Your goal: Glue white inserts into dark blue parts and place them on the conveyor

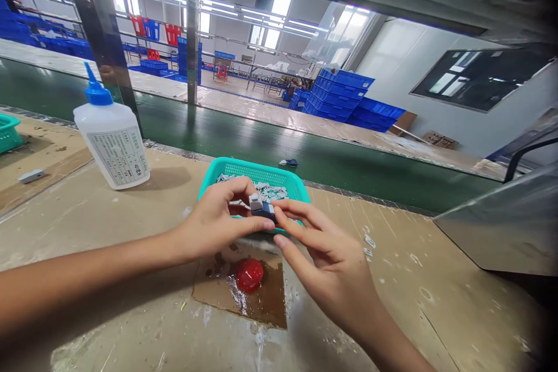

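My left hand (213,224) pinches a small grey and dark blue plastic part (263,209) between thumb and fingers, above the near rim of a green basket (253,164). At the part's right end are the fingertips of my right hand (331,250), with that thumb slightly lower and a little apart. Many small grey plastic pieces (274,190) lie in the basket, partly hidden by my hands. Below my hands, a round red thing (249,275) with a wet shine sits on a stained brown cardboard square (272,308).
To the left stands a white glue bottle (115,139) with a blue nozzle cap. Loose grey pieces (369,242) lie right of my hands. Beyond the worktable runs a green conveyor belt (218,133), bearing another small part (288,163). A metal post (98,23) rises behind the bottle.
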`<state>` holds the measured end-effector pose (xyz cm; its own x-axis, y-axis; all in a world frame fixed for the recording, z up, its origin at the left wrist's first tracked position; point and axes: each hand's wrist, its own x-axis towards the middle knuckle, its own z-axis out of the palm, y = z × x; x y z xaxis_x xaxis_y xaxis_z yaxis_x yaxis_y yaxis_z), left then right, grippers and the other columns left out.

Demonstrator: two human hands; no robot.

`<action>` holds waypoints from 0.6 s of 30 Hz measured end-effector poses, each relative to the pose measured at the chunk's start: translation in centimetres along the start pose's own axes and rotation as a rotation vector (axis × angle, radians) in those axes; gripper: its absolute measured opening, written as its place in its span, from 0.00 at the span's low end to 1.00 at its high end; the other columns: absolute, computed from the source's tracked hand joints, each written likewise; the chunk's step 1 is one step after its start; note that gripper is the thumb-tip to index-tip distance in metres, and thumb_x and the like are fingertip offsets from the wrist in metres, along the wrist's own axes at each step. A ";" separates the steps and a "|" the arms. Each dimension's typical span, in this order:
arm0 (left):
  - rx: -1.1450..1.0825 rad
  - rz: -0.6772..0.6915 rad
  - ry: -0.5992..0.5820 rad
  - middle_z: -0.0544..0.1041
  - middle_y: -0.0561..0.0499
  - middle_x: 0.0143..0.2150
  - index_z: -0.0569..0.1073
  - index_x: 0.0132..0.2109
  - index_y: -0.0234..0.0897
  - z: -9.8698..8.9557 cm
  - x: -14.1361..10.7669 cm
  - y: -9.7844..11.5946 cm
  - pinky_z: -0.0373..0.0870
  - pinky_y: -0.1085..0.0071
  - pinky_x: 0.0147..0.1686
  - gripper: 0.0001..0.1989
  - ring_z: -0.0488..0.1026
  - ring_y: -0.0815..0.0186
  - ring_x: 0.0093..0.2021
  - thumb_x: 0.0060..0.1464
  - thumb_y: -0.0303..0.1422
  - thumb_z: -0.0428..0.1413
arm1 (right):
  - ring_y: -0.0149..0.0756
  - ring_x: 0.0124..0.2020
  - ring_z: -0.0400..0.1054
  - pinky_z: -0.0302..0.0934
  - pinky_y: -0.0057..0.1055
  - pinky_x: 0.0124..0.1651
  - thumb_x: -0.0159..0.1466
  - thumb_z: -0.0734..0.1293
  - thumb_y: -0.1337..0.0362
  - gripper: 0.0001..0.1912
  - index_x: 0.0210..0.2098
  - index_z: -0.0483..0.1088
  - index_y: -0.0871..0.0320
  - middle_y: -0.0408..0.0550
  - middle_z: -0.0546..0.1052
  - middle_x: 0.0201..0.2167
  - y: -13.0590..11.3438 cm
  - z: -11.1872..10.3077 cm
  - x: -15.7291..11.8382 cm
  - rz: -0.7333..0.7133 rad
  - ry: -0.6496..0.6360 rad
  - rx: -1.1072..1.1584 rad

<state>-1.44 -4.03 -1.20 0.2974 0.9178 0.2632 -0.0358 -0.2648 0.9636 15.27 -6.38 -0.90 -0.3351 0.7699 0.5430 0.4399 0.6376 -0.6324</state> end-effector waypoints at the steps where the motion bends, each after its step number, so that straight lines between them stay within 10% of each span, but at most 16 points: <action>1: -0.073 -0.006 0.019 0.69 0.54 0.28 0.66 0.29 0.32 0.1 0.1 0.0 0.65 0.75 0.33 0.09 0.66 0.72 0.32 0.41 0.29 0.60 | 0.34 0.45 0.65 0.63 0.31 0.48 0.56 0.63 0.74 0.16 0.42 0.72 0.54 0.47 0.70 0.45 0.1 0.3 -0.2 -0.035 -0.001 -0.036; 9: -0.615 -0.186 0.005 0.72 0.52 0.32 0.71 0.37 0.32 1.1 0.5 -0.5 0.63 0.78 0.40 0.06 0.68 0.75 0.35 0.50 0.28 0.54 | 0.36 0.46 0.63 0.61 0.34 0.49 0.57 0.61 0.74 0.23 0.52 0.62 0.56 0.50 0.67 0.47 0.7 1.4 -0.5 -0.103 -0.011 -0.060; 15: -0.569 -0.269 0.089 0.70 0.47 0.30 0.67 0.41 0.27 -2.0 3.1 0.2 0.63 0.78 0.27 0.12 0.65 0.75 0.25 0.58 0.30 0.42 | 0.35 0.40 0.67 0.65 0.34 0.42 0.59 0.59 0.69 0.18 0.49 0.63 0.56 0.49 0.72 0.40 3.1 -0.6 1.1 0.113 0.005 0.055; 18: -0.466 -0.222 0.031 0.58 0.56 0.19 0.65 0.35 0.30 -3.9 4.3 -0.4 0.53 0.80 0.18 0.13 0.56 0.77 0.18 0.58 0.33 0.39 | 0.36 0.38 0.68 0.64 0.33 0.40 0.59 0.58 0.69 0.11 0.39 0.69 0.59 0.50 0.74 0.36 4.2 -1.1 3.3 0.156 -0.185 -0.195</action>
<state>-3.90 1.13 -0.25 0.3180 0.9471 0.0444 -0.3987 0.0911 0.9125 16.96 -1.23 -1.15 -0.3890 0.8615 0.3264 0.6439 0.5076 -0.5724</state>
